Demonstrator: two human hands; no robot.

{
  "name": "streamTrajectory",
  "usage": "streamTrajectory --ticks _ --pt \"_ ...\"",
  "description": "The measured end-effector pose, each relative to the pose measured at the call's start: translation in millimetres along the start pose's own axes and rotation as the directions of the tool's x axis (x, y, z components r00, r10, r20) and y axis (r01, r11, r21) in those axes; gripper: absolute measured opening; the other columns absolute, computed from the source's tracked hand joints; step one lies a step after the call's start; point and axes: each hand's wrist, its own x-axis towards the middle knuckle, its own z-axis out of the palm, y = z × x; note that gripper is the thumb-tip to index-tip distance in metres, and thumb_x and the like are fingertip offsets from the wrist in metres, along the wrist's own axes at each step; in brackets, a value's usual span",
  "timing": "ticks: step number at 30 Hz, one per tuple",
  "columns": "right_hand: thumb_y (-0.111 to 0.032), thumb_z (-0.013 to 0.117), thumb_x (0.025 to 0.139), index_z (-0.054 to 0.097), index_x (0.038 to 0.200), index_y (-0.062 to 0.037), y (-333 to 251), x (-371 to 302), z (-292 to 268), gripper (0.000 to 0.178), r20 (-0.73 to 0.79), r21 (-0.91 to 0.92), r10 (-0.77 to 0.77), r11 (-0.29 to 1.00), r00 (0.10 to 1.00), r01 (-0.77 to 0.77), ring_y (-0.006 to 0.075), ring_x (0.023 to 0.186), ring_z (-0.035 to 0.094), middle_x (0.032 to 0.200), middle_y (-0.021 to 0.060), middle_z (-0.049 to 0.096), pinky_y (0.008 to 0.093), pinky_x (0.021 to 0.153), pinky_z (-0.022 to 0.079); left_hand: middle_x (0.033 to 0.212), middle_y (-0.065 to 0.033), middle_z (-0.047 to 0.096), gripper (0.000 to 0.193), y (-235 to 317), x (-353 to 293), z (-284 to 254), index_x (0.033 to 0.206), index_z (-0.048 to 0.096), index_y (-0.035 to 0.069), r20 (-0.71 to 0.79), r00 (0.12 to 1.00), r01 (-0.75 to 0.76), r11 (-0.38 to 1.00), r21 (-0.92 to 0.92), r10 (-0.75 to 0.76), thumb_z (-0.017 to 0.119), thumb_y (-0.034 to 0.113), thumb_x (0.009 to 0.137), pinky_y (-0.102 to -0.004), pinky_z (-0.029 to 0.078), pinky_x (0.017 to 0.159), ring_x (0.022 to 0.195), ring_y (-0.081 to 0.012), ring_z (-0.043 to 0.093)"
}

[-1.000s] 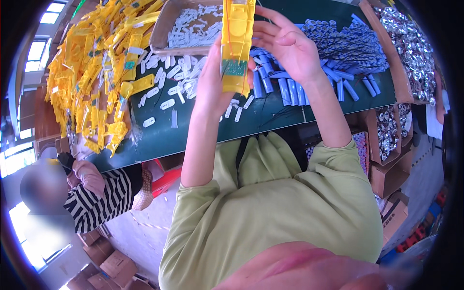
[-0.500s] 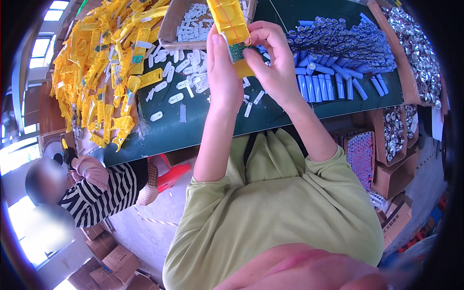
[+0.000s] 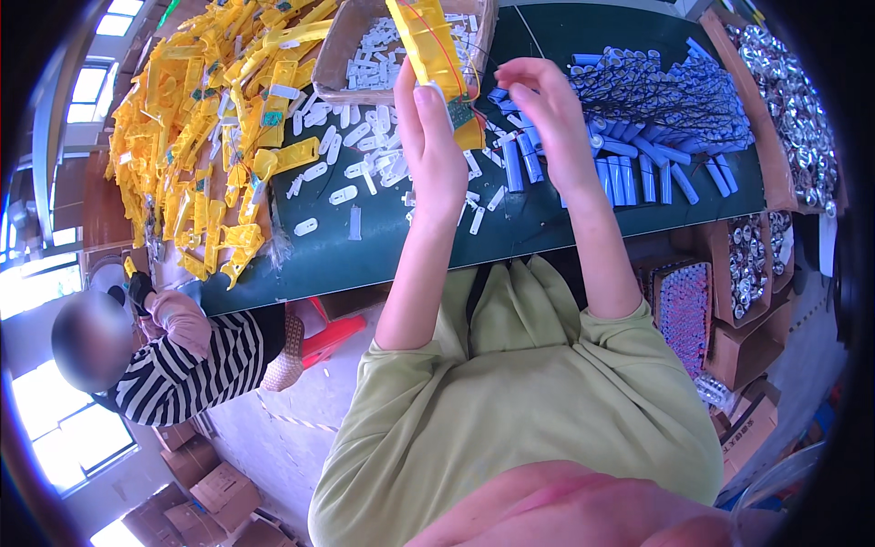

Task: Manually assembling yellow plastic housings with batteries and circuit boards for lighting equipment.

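While the left hand (image 3: 436,150) grips the yellow housing (image 3: 428,46) upright, long axis running away from the body, the right hand (image 3: 547,118) hovers just beside it, fingers loosely open. A small green circuit board (image 3: 459,113) sits at the housing's lower end, between both hands.

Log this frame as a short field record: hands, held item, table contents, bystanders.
left hand: left hand holds the yellow plastic housing upright over the table
right hand: right hand open beside the housing, not gripping
table: green table
left of table: pile of yellow housings
centre: small white parts
right: blue cylinders
bystander: person in striped top, lower left
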Motion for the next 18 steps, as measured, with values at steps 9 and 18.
streamTrajectory --ticks 9,18 --pt "-0.02 0.066 0.084 0.062 0.09 -0.0006 -1.2 11.7 11.7 0.021 -0.005 -0.157 -0.074 0.985 0.997 0.072 0.0056 0.065 0.05 0.076 0.0008 0.06 0.0209 0.061 0.042 0.11 -0.0069 0.054 0.042 -8.0 -17.1 0.1 0.138 0.031 0.004 0.142 0.988 -0.102 0.955 0.279 0.064 0.038 0.019 0.099 -0.0206 0.047 0.07 0.088 -0.0065 0.054" --pt "-0.012 0.065 0.083 0.057 0.08 -0.0023 11.4 -5.4 22.9 0.012 -0.001 -0.297 -0.174 0.94 0.985 0.166 0.0114 0.064 0.056 0.07 0.0044 0.059 0.0231 0.059 0.044 0.113 -0.0083 0.053 0.04 -6.8 -18.7 4.2 0.135 0.035 0.002 0.023 1.0 -0.002 0.99 0.138 -0.001 0.038 0.024 0.1 -0.0251 0.045 0.08 0.094 -0.0109 0.053"
